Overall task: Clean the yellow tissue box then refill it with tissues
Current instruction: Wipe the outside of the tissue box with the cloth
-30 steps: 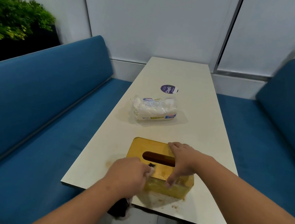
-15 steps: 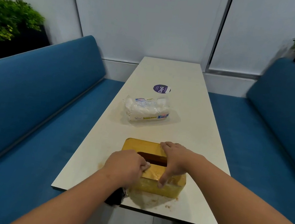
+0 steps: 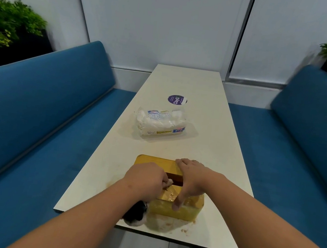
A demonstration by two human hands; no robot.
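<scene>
1. Head view: a yellow tissue box (image 3: 177, 207) sits at the near end of a long white table (image 3: 212, 150), close to the near edge. Its top has a dark slot; what lies inside the box cannot be made out.
2. The person's left hand (image 3: 145, 180) is curled tight around a cloth (image 3: 135, 215) and presses it on the box top beside the slot. A pale corner shows at the fingers, and a dark and white bunch hangs below the wrist.
3. The right hand (image 3: 191, 178) lies on the box top with fingers spread, thumb bent down the near side wall, bracing the box.
4. Brownish smears and crumbs mark the table just in front of the box.
5. Farther up the table, well apart from the box, lies a clear plastic tissue pack (image 3: 160, 123), full of white tissues.
6. Beyond the pack is a round purple sticker (image 3: 177, 100).
7. Blue benches (image 3: 46, 120) flank the table.
</scene>
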